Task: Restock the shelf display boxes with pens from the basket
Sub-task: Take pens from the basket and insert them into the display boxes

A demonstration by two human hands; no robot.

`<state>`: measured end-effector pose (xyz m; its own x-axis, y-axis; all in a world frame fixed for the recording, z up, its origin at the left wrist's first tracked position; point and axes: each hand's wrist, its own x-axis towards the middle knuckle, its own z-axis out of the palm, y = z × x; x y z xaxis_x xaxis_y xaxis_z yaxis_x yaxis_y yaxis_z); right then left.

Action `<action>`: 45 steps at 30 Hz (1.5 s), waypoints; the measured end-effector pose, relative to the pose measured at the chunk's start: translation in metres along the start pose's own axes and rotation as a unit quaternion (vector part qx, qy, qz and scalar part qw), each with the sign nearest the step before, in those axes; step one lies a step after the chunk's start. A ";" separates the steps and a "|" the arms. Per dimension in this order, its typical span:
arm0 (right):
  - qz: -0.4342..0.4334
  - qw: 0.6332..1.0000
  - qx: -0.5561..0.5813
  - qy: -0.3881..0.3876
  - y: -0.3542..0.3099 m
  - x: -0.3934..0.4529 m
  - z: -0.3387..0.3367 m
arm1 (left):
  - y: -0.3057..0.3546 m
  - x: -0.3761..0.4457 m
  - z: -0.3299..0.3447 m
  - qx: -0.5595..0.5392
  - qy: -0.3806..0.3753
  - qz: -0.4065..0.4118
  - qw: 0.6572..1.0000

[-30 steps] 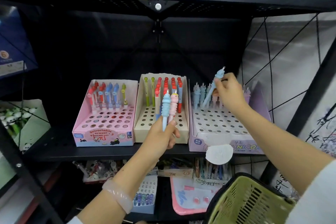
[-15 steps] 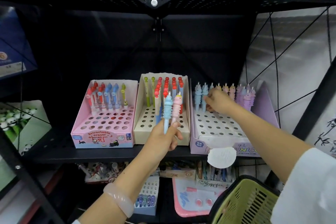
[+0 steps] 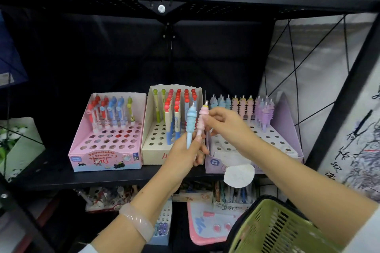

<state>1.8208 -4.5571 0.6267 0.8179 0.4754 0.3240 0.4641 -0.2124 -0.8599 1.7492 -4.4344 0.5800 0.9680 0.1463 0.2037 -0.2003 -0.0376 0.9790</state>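
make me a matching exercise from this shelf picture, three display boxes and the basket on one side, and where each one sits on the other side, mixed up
Things:
1. pink box
2. cream box
3. purple box
4. green basket

Places:
A. middle of the shelf
B. right end of the shelf
C. bottom right, below the shelf
D. left end of the shelf

Pairs: 1-D, 2-A, 3-B, 4-C
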 end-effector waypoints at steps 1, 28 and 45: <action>-0.001 1.000 0.011 0.009 0.000 -0.001 -0.001 | 0.000 0.000 0.003 -0.017 -0.005 -0.005 1.000; 0.030 0.943 -0.205 0.261 0.051 0.055 -0.086 | 0.000 0.008 0.001 -0.066 0.037 -0.071 0.995; 0.122 0.938 -0.311 0.097 0.074 0.054 -0.071 | -0.003 0.003 0.002 0.000 0.024 -0.031 0.999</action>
<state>1.9235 -4.6080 0.6087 0.9440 0.1958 0.2657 0.3141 -0.7801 -0.5411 1.7527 -4.4360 0.5774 0.9701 0.1958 0.1437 -0.1413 -0.0263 0.9896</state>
